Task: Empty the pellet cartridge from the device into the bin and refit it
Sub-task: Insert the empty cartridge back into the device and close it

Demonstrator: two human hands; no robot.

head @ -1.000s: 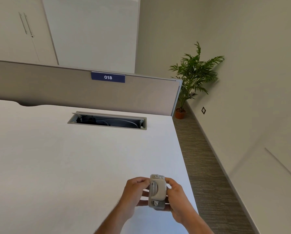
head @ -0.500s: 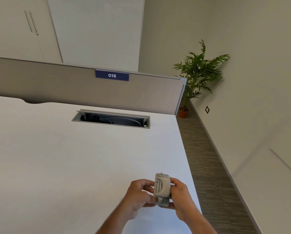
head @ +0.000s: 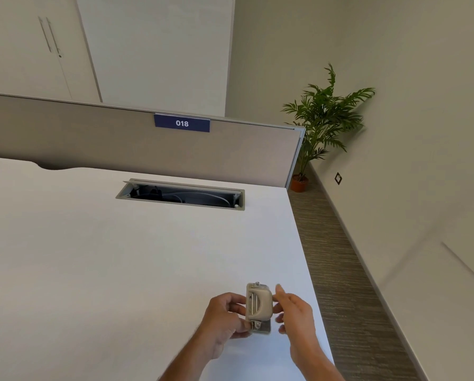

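The device was a small beige unit with a rounded plastic body, two thin metal bars running along its face, and a grey metal tab with a screw at its lower end. It was held upright above the near right corner of the table, clear of the surface.

The left hand was clamped on the device's left edge and lower end, fingers curled and thumb pressing near the tab. The right hand stood just beside the device's right side with fingers spread and loosely extended; whether its fingertips touched the body could not be determined. Both forearms entered from the bottom edge.

The table top was smooth, matte white, with a rectangular metal-framed cable tray recessed near the far edge. A grey fabric partition behind it carried a blue label reading 018.
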